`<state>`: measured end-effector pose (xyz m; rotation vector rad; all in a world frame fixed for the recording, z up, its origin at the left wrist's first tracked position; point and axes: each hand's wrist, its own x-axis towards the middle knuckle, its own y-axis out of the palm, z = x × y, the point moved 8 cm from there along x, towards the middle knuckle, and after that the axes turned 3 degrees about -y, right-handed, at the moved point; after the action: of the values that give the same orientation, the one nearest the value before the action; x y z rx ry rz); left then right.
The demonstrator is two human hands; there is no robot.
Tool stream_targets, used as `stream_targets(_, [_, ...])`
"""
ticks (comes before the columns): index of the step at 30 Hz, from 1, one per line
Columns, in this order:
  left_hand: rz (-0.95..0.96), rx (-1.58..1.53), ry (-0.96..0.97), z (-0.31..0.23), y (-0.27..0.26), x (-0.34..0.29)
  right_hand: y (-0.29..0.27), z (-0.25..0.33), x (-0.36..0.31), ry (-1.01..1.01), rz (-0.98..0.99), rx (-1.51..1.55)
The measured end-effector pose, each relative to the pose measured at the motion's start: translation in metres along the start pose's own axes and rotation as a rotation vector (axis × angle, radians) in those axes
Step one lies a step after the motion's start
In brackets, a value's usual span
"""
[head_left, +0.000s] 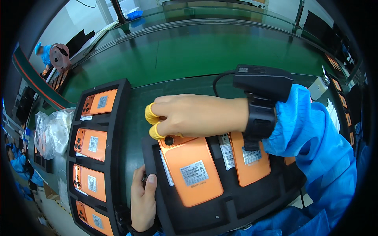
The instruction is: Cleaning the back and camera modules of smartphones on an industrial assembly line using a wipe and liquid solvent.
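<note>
An orange phone (193,171) with a white label on its back lies in a black foam tray (185,224) in front of me. My right hand (173,114) reaches over the tray's far left corner, its fingers curled, with yellow finger cots (151,114) on two of them. The lower cot is at the phone's camera end, and the hand hides most of the lenses. Whatever those fingers hold is hidden. My left hand (143,200) grips the tray's left edge, thumb on top. A second orange phone (250,161) lies to the right, beside a printed white strip (226,151).
At left stands another black tray (122,114) with several orange phones, each in a slot. Clear plastic bags (55,131) lie beyond it. A green conveyor (189,51) runs across the back. A black device (263,82) with a cable sits on my right wrist. Co-workers in blue are at left.
</note>
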<state>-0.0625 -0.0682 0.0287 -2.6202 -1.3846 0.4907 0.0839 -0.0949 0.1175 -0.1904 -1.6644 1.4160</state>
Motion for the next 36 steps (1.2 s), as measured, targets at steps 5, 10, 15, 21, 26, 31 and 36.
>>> stream_targets(5, [0.007, 0.006, 0.020, -0.003, -0.001, -0.001, -0.006, -0.014, 0.005, 0.055, -0.144, -0.074])
stream_targets(10, [-0.003, 0.010, 0.028, 0.005, -0.003, 0.003, -0.041, -0.047, -0.018, 0.261, -0.342, -0.007])
stream_targets(15, [-0.011, 0.001, 0.045, 0.007, -0.005, 0.004, -0.053, -0.054, -0.033, 0.388, -0.317, 0.036])
stream_targets(21, [-0.001, -0.006, 0.057, 0.005, -0.004, 0.003, -0.053, -0.046, -0.034, 0.389, -0.284, 0.092])
stream_targets(26, [0.006, 0.008, 0.075, 0.003, -0.002, 0.002, -0.048, -0.040, -0.031, 0.427, -0.247, 0.140])
stream_targets(31, [0.018, -0.038, 0.032, 0.001, 0.000, 0.000, -0.048, -0.047, -0.033, 0.454, -0.301, 0.119])
stream_targets(36, [0.014, -0.043, 0.035, 0.002, -0.001, 0.001, -0.042, -0.048, -0.029, 0.468, -0.261, 0.145])
